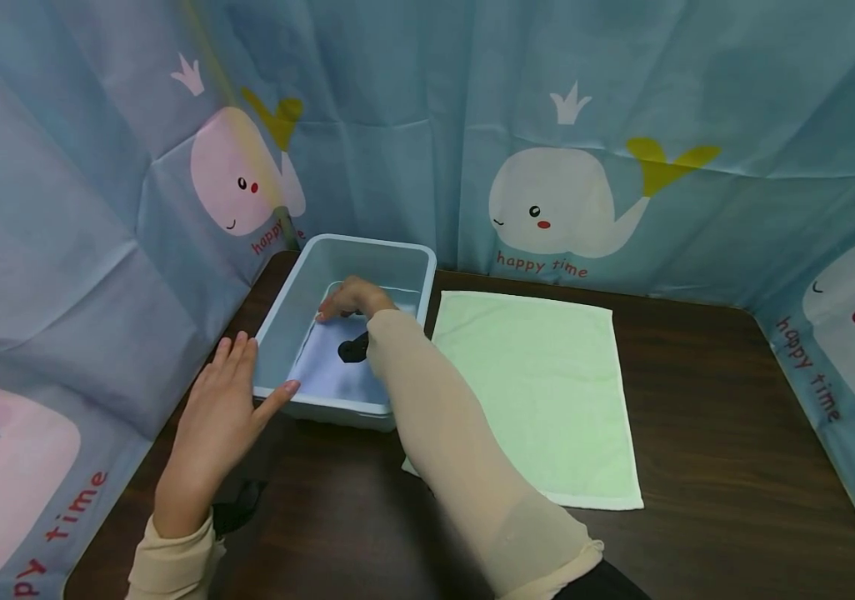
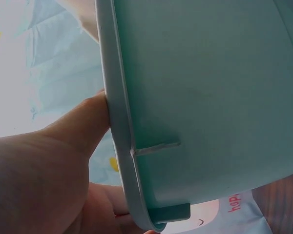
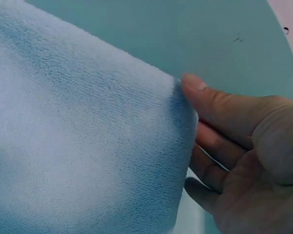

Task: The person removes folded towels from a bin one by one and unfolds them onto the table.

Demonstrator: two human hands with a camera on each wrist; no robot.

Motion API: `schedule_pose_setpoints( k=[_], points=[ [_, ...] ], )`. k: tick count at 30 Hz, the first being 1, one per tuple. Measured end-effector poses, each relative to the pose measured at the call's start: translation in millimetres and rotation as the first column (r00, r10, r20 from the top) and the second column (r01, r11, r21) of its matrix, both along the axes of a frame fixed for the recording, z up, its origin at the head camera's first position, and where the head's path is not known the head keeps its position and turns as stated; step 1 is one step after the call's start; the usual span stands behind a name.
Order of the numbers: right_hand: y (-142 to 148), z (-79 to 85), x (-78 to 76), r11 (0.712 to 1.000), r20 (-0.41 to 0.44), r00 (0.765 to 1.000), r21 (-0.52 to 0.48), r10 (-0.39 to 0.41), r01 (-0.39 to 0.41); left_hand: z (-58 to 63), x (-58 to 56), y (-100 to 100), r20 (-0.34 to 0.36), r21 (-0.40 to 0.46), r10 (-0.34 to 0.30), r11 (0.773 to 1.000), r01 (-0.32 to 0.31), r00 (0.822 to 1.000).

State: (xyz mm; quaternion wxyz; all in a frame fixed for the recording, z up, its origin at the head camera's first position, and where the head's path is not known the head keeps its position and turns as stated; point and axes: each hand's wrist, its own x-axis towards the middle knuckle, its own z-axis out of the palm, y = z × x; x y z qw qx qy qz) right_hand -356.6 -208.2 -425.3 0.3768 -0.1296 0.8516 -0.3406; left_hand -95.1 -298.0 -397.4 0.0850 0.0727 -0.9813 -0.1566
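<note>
A light blue plastic bin (image 1: 341, 404) stands at the table's back left. My left hand (image 1: 216, 417) rests at its near left corner, fingers straight along the outer side and thumb on the near rim. The left wrist view shows that thumb against the bin's rim (image 2: 118, 102). My right hand (image 1: 356, 298) reaches down inside the bin. There it pinches the edge of a pale blue towel (image 3: 112, 122) near a corner, thumb (image 3: 219, 105) on top and fingers partly hidden beneath. The towel covers much of the bin's floor.
A pale green towel (image 1: 547, 400) lies flat on the dark wooden table (image 1: 720, 433) to the bin's right, partly under my right forearm. Curtains (image 1: 397, 100) printed with whales hang close behind the table and along its left and right sides.
</note>
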Motion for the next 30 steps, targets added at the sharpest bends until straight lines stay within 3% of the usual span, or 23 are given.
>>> schedule_pose_setpoints(
  k=[16, 22, 30],
  points=[
    [6.7, 6.1, 6.5, 0.997, -0.057, 0.998, -0.077, 0.007, -0.011, -1.1, 0.1, 5.2, -0.018, 0.007, -0.008, 1.000, 0.008, 1.000],
    [7.5, 17.0, 8.7, 0.988, -0.130, 0.988, -0.115, 0.085, -0.101, -0.9, -0.7, 5.2, -0.017, 0.024, 0.000, 1.000, 0.001, 1.000],
    [14.6, 41.9, 10.9, 0.940, -0.142, 0.968, -0.242, 0.209, -0.239, -0.7, -0.5, 1.0, -0.014, 0.060, 0.005, 0.998, -0.004, 1.000]
  ],
)
